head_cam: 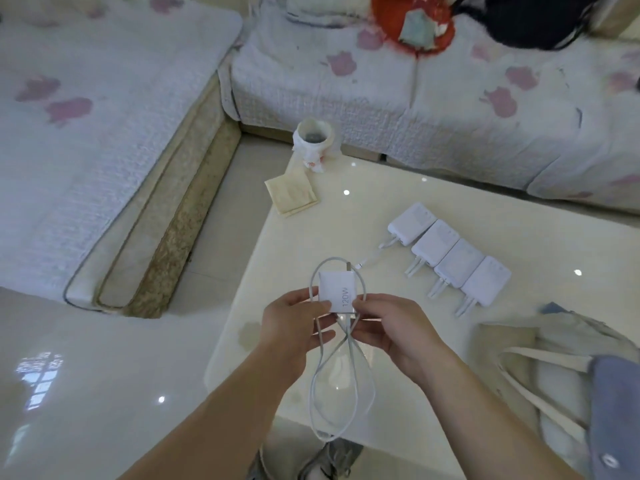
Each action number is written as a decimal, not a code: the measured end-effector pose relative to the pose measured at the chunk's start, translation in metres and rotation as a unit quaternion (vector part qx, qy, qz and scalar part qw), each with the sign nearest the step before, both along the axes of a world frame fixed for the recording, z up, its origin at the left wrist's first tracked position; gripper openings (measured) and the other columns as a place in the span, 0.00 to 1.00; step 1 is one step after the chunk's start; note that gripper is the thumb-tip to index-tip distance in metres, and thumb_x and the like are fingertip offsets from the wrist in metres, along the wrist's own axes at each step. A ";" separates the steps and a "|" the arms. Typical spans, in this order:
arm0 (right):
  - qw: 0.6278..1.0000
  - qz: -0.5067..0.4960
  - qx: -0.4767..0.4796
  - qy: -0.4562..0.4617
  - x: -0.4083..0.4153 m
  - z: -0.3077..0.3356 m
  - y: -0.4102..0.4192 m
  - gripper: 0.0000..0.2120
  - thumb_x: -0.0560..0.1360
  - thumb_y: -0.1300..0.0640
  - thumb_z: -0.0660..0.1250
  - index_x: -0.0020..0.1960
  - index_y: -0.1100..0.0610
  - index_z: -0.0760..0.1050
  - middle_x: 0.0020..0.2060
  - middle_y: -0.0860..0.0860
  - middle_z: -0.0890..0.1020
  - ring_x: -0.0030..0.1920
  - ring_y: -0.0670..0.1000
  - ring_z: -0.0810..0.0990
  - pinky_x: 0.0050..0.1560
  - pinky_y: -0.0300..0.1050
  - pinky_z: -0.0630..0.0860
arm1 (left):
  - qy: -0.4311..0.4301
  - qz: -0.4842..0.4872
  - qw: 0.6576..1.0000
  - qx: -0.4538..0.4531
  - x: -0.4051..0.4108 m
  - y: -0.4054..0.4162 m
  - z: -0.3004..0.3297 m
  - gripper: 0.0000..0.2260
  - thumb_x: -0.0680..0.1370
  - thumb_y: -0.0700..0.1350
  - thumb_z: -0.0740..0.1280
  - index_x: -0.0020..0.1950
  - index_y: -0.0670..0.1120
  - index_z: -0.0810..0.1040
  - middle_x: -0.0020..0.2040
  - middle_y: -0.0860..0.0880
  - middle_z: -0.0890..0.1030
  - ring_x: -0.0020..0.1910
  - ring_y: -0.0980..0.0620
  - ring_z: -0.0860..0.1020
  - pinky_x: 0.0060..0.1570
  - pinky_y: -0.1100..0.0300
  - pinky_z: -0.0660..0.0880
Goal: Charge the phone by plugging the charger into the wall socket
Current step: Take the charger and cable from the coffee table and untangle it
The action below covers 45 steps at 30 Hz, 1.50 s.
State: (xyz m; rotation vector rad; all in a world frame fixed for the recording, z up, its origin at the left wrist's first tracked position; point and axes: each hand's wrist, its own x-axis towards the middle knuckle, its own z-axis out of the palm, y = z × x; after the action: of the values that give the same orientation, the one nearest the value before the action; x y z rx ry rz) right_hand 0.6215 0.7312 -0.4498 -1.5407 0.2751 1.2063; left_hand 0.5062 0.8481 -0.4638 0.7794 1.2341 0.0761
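A white square charger [337,289] marked 120W is held up over the near left part of the glossy table [450,341]. My left hand [294,320] pinches its lower left edge and my right hand [388,327] pinches its lower right edge. Its white cable [346,386] loops around the charger and hangs down in a long loop between my wrists. No phone and no wall socket are in view.
Several white power banks [450,251] with short cables lie in a diagonal row right of the charger. A cloth bag [554,362] sits at the table's near right, a folded cloth [292,195] and a small bin [313,140] at the far corner. Sofas [415,98] surround the table.
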 end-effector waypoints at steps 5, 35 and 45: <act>0.998 0.052 0.018 -0.012 -0.026 0.036 0.032 0.06 0.75 0.65 0.69 0.49 0.66 0.83 0.33 0.54 0.85 0.33 0.52 0.83 0.37 0.43 0.82 | -0.017 0.030 0.999 0.012 -0.034 0.026 0.031 0.11 0.74 0.33 0.72 0.54 0.44 0.82 0.42 0.44 0.88 0.41 0.45 0.87 0.39 0.51 0.82; 0.964 0.255 0.064 -0.044 -0.429 0.165 0.275 0.10 0.75 0.66 0.70 0.54 0.69 0.81 0.32 0.57 0.82 0.32 0.54 0.80 0.35 0.47 0.82 | -0.100 0.252 0.960 0.065 -0.472 0.202 0.161 0.11 0.74 0.31 0.71 0.55 0.41 0.79 0.39 0.45 0.88 0.36 0.46 0.86 0.36 0.53 0.81; 0.929 0.358 0.091 -0.028 -0.518 0.196 0.374 0.04 0.75 0.66 0.69 0.43 0.62 0.81 0.32 0.57 0.80 0.31 0.54 0.80 0.31 0.46 0.81 | -0.097 0.348 0.929 0.081 -0.567 0.269 0.196 0.12 0.74 0.30 0.71 0.55 0.40 0.79 0.38 0.44 0.87 0.34 0.46 0.85 0.36 0.52 0.82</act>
State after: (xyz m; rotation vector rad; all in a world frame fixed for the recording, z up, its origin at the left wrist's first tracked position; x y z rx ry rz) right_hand 0.1033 1.1048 -0.2537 -1.5507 -0.4742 1.6835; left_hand -0.0608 1.1167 -0.2679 0.4254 1.2725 0.8257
